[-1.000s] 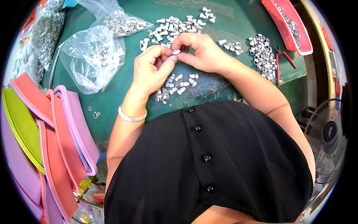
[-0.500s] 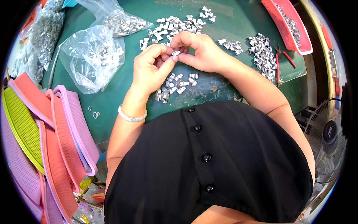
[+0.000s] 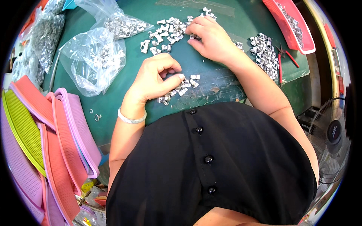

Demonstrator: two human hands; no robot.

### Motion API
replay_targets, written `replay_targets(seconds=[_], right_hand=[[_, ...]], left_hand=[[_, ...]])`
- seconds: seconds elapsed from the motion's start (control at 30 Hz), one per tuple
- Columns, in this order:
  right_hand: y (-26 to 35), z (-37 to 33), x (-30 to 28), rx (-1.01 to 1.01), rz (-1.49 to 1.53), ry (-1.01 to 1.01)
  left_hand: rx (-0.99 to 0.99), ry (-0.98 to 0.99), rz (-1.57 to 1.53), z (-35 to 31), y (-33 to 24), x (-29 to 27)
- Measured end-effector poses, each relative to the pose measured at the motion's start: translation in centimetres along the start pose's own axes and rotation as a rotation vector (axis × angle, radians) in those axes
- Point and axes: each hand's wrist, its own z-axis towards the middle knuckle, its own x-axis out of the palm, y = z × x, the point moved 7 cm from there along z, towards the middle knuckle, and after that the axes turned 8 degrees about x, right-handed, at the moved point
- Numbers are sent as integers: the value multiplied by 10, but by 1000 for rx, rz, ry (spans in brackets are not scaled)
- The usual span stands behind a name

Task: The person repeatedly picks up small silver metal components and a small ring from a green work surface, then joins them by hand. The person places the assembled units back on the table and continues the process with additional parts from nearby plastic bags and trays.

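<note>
My left hand (image 3: 156, 77), with a pale bangle (image 3: 132, 116) at the wrist, hovers over the left side of a small near pile of silver metal clasps (image 3: 183, 91). Its fingers are curled, with a gap between them and the thumb, and no piece shows in it. Farther off, my right hand (image 3: 213, 39) reaches to the right edge of a larger heap of loop-shaped silver clasps (image 3: 171, 28). Fingers and thumb stand apart there, with pieces lying at the fingertips. Part of that heap is hidden under this hand.
Another clasp pile (image 3: 264, 51) lies right, beside red-handled pliers (image 3: 280, 67) and a pink basket (image 3: 307, 41) of metal parts. Clear plastic bags (image 3: 75, 56) of pieces lie left. Stacked plastic baskets (image 3: 81, 128) crowd the left edge; a fan (image 3: 330, 139) stands at right.
My hands have parted from around one small clasp. The left moved down to the near pile and no longer shows it; the right moved up and right to the far heap.
</note>
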Motion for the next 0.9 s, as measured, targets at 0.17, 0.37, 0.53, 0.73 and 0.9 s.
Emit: replay_targets(seconds=[0.17, 0.37, 0.53, 0.73, 0.9], right_hand=[[1, -1, 2, 29, -96, 48], [2, -3, 3, -25, 62, 132], [8, -7, 1, -100, 149, 146], [1, -7, -5, -28, -14, 62], [7, -8, -3, -52, 45, 110]], left_hand=[[-19, -66, -16, 0, 4, -3], [-23, -169, 39, -1, 11, -8], [0, -225, 58, -1, 13, -10], [-1, -259, 33, -2, 20, -9], [0, -257, 22, -2, 21, -8]])
